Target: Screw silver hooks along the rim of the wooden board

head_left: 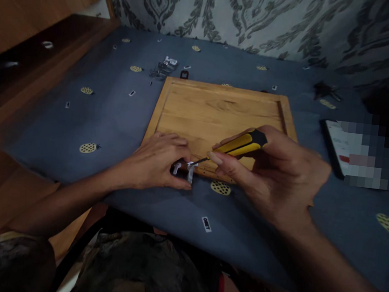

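A framed wooden panel [219, 109] lies flat on a blue cloth with pineapple prints. My left hand [157, 160] rests at the panel's near edge, fingers closed on a small metal hinge [186, 168]. My right hand [276, 171] grips a screwdriver with a yellow and black handle [244, 143]. Its thin metal tip points left and meets the hinge between my two hands.
More metal hinge parts [164, 66] lie beyond the panel's far left corner. A phone [338, 143] lies to the right, and a dark object [323, 90] further back. Patterned wallpaper [265, 13] rises behind the table; wooden furniture [30, 15] stands on the left.
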Demonstrator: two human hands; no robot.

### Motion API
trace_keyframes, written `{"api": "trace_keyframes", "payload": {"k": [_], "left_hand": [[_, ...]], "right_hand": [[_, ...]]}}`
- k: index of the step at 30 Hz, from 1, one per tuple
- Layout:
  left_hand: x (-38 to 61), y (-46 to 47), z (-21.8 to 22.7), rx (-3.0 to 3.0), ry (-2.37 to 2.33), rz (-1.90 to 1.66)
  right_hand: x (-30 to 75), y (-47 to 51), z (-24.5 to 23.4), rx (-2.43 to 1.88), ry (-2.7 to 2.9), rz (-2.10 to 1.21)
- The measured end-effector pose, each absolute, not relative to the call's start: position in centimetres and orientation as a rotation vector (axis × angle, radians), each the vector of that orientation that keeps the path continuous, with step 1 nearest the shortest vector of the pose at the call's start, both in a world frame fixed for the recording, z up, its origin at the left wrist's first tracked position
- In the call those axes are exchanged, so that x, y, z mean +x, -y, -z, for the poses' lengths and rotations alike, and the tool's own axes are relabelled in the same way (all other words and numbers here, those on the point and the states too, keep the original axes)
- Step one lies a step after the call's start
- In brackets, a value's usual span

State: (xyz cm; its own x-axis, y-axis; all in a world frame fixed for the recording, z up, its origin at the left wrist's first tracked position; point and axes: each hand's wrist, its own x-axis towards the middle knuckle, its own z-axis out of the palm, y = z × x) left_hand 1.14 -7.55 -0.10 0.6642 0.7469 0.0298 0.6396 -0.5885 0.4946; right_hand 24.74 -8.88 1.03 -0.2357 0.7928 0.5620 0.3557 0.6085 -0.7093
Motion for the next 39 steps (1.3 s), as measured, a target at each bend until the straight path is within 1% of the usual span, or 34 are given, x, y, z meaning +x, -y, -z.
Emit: {"api": "trace_keyframes", "payload": {"k": [15, 22, 25, 28, 34, 39], "left_hand": [[1.2, 7.5, 0.1, 2.43, -1.084, -0.327], [1.3, 7.6, 0.0, 2.416, -1.087, -0.338], [1.3, 7.6, 0.0, 2.434, -1.072, -0.346], [1.2, 7.6, 0.1, 2.443, -1.082, -0.336], [1.2, 7.5, 0.2, 2.432, -1.071, -0.33], [1.3, 7.6, 0.0, 2.417, -1.079, -0.335]], "right_hand": [[24.5, 9.2, -1.6, -0.953, 1.861, -0.427], [24.5, 9.8, -2.9, -1.034, 1.743, -0.173], [24.6, 9.5, -2.7, -1.065, 1.779, -0.24], [24.5, 9.3, -2.1, -0.996, 1.789, -0.319], [24.3, 9.0, -1.3, -0.967, 1.78, -0.314], [24.6, 8.9, -1.8, -0.988, 1.803, -0.32]]}}
